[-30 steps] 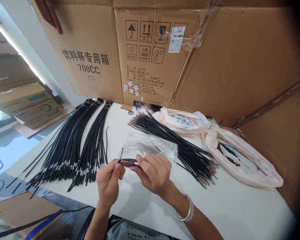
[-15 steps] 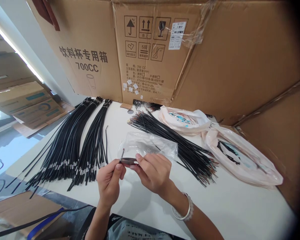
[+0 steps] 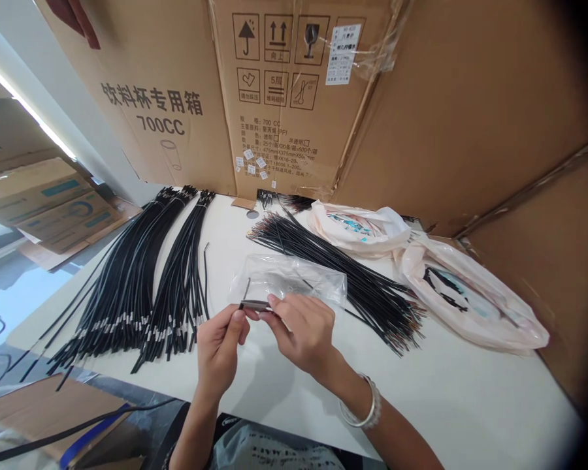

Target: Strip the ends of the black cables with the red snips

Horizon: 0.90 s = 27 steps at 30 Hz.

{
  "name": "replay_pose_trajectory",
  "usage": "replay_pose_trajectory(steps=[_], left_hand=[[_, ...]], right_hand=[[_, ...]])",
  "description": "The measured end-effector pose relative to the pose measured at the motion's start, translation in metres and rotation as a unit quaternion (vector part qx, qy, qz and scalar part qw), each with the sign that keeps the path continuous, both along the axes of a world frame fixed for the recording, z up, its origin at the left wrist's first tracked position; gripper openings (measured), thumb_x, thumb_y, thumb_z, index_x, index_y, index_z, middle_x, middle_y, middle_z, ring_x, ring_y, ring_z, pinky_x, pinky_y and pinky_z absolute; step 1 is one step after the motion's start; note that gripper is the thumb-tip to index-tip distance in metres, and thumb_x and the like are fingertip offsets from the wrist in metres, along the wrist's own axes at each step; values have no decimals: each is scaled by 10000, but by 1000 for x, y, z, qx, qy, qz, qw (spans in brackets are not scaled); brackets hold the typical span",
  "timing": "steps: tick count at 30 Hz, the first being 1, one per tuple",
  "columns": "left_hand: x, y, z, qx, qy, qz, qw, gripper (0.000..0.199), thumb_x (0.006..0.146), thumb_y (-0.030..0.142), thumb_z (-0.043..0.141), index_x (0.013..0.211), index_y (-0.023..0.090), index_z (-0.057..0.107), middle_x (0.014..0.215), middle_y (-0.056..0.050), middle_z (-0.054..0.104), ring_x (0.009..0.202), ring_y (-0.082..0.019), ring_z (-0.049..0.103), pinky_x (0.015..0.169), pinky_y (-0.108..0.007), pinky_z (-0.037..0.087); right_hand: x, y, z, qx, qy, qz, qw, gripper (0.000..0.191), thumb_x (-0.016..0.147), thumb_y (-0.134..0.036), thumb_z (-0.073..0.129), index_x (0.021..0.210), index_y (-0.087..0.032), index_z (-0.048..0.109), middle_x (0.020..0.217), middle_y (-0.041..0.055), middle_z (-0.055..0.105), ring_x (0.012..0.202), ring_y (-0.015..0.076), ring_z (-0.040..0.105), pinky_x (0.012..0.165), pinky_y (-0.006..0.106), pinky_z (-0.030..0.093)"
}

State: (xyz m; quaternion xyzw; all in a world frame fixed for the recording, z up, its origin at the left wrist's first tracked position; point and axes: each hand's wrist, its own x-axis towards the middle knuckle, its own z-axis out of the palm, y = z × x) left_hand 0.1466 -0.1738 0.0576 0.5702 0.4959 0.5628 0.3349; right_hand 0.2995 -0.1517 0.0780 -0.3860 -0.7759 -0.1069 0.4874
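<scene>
Left hand [image 3: 220, 349] and right hand [image 3: 301, 329] meet above tabletop [image 3: 470, 398], both pinching short dark sleeve [image 3: 255, 305], thin wire end sticking up from its left tip. Clear bag [image 3: 294, 281] lies just behind hands. Black cable bundles [image 3: 142, 281] left; more cables [image 3: 333, 274] and pale plastic bags [image 3: 470, 300] right. Cardboard box [image 3: 274, 91] behind.

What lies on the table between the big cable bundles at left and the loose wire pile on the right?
Head view: a clear plastic bag, with both hands pinching a small dark piece in front of it.
</scene>
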Motion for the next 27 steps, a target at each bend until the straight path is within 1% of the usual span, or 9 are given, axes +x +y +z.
replay_pose_trajectory(steps=[3, 5, 7, 9, 12, 15, 21, 24, 27], left_hand=[[7, 14, -2, -69, 35, -34, 996, 409, 951, 452, 459, 770, 154, 674, 472, 46, 396, 439, -93, 373, 453, -220, 297], [15, 25, -3, -111, 76, -43, 990, 415, 943, 456, 444, 819, 155, 703, 474, 44, 413, 436, -103, 383, 459, -224, 298], [22, 35, -5, -139, 138, -37, 980, 377, 933, 407, 442, 839, 168, 718, 468, 43, 429, 424, -113, 387, 468, -230, 292], [28, 42, -7, -138, 203, -16, 969, 335, 924, 338, 441, 833, 181, 724, 455, 45, 419, 413, -122, 375, 486, -239, 286], [31, 47, -8, -111, 251, 15, 961, 319, 924, 292, 436, 829, 184, 720, 443, 47, 395, 412, -127, 361, 512, -250, 284], [30, 46, -8, -115, 249, 10, 962, 322, 933, 326, 438, 848, 186, 716, 445, 52, 384, 417, -124, 366, 509, -248, 276], [24, 39, -8, -120, 142, -39, 982, 373, 952, 438, 426, 915, 177, 689, 506, 56, 377, 451, -103, 336, 472, -230, 271], [20, 36, -13, -67, 76, -64, 993, 351, 964, 427, 427, 960, 176, 672, 552, 45, 416, 500, -104, 384, 508, -225, 328], [16, 34, -19, -1, 24, -69, 997, 333, 955, 418, 473, 938, 167, 691, 564, 29, 459, 539, -110, 440, 550, -235, 374]], right_hand=[[7, 4, -12, -128, 43, -11, 991, 173, 953, -279, 549, 846, -170, 631, 638, -7, 656, 535, 109, 552, 533, 250, 356], [14, 8, -19, -233, 55, -36, 970, 182, 948, -313, 553, 841, -186, 625, 721, -3, 705, 577, 108, 601, 560, 228, 379], [20, 13, -24, -317, 9, -83, 945, 191, 952, -333, 542, 842, -198, 622, 764, -2, 725, 638, 122, 644, 566, 226, 368], [26, 18, -24, -368, -78, -152, 914, 176, 961, -316, 525, 865, -205, 622, 792, 8, 733, 702, 145, 672, 555, 240, 335], [34, 23, -18, -406, -153, -242, 868, 127, 958, -281, 531, 932, -199, 624, 845, 58, 742, 721, 193, 688, 533, 275, 284], [40, 27, -8, -427, -157, -276, 846, 144, 939, -323, 570, 959, -189, 620, 840, 83, 747, 707, 229, 699, 535, 290, 276], [43, 35, 14, -475, -180, -246, 825, 238, 946, -413, 545, 1015, -196, 617, 896, 87, 756, 822, 264, 715, 587, 300, 338], [43, 38, 19, -465, -187, -238, 832, 236, 958, -397, 525, 1012, -188, 622, 889, 98, 752, 819, 261, 711, 599, 302, 338], [45, 40, 21, -483, -164, -170, 843, 242, 915, -445, 586, 953, -209, 630, 881, 60, 752, 833, 245, 701, 611, 291, 336]])
